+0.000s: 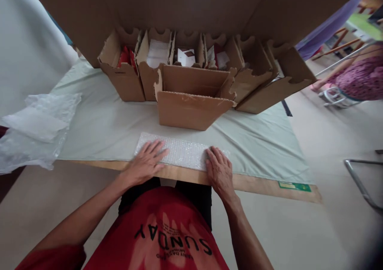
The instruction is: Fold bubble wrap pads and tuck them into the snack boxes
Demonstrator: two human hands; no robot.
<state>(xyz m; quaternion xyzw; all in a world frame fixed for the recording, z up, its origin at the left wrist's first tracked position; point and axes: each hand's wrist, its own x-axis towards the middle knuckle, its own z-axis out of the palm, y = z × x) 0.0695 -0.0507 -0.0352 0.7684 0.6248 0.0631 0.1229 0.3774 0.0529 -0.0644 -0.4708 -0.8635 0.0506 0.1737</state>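
A sheet of bubble wrap lies flat near the front edge of the table, which is covered by a pale green cloth. My left hand rests flat on its left end, fingers spread. On the right end my right hand presses down with fingers stretched out. Neither hand holds anything. Just behind the wrap stands an open cardboard box with its flaps up.
A row of open cardboard bins with red and white items stands at the back under a large cardboard sheet. Loose clear plastic bags lie at the left. A seated person in purple is at the far right. A metal frame stands right.
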